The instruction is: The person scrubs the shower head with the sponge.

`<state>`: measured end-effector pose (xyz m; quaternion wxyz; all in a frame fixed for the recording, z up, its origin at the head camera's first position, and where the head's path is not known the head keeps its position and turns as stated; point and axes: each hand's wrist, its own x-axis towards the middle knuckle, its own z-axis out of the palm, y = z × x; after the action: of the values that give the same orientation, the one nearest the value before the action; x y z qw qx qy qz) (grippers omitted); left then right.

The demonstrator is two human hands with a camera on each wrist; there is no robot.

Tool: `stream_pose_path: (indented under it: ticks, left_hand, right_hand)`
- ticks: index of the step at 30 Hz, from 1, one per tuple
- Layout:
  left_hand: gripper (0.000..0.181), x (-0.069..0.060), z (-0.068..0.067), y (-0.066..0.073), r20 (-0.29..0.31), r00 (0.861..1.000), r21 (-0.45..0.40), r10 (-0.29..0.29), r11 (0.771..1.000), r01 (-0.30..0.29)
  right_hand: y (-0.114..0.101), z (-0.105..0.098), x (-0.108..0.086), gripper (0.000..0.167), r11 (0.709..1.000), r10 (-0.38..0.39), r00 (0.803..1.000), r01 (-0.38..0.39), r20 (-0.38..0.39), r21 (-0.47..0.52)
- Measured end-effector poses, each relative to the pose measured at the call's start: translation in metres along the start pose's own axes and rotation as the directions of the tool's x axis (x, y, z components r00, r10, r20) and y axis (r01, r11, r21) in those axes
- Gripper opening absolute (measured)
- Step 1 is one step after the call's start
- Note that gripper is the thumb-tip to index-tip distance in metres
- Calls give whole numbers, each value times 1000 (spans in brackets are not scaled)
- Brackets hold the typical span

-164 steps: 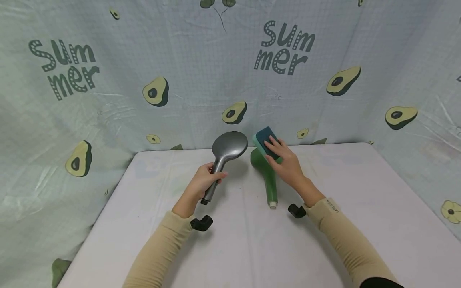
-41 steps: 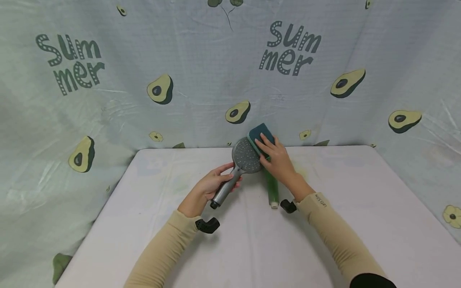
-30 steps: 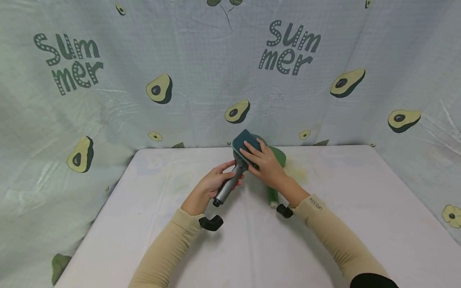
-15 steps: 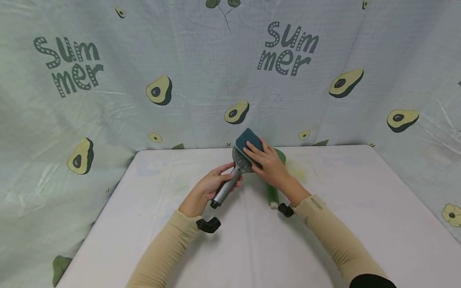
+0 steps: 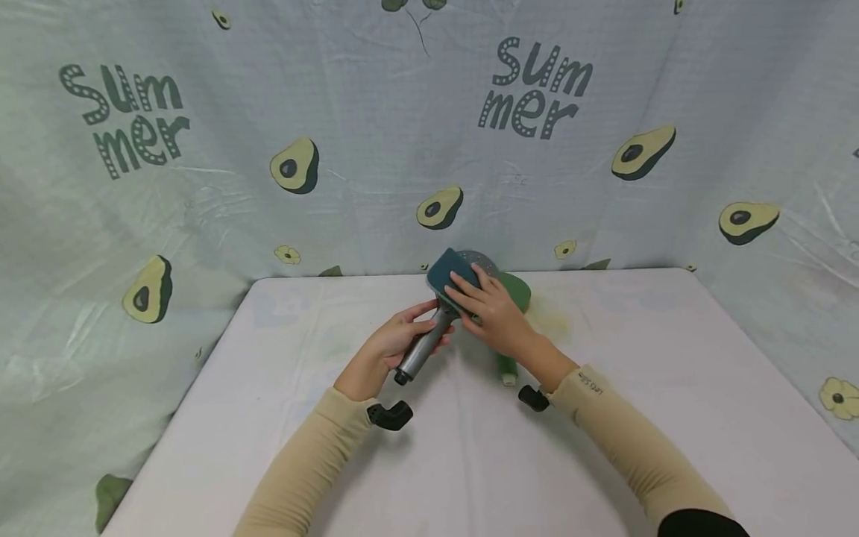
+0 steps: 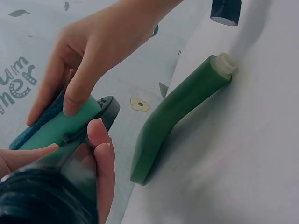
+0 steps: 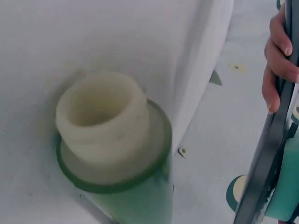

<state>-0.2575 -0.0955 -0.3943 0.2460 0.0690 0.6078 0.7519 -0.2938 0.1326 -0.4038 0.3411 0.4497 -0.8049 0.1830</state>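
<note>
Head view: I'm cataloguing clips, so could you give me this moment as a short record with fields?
left hand: grips the gray shower head by its handle
right hand: holds the sponge
sponge: dark blue top, green foam side toward the spray face
spray face: partly covered by the sponge
green shower head: lying on the table, partly hidden by the right hand, pale end toward the camera
backdrop: cloth printed with avocados

The grey shower head (image 5: 417, 356) shows a smooth, metallic-looking sheen, while the sponge (image 6: 60, 128) pairs matt foam with a rough, fibrous-looking dark face (image 5: 448, 270). The green shower head (image 6: 173, 112) wears a smooth, plastic-looking finish, its pale neck (image 7: 112, 136) duller. Creased backdrop sheeting (image 5: 376, 112) glints like plastic; the white table surface (image 5: 550, 470) looks matt, the sleeves (image 5: 624, 432) matt cloth.
</note>
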Motion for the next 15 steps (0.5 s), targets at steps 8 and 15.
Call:
stream_pose_path:
  ticks: [8, 15]
  left_hand:
    - [57, 1, 1, -3, 4, 1000, -1, -11, 1000, 11]
    - [56, 1, 1, -6, -23, 999, 17, -24, 1000, 25]
  right_hand:
    - [13, -4, -1, 49, 994, 111, 993, -111, -36, 5]
    - [7, 1, 7, 47, 978, 209, 978, -209, -11, 23]
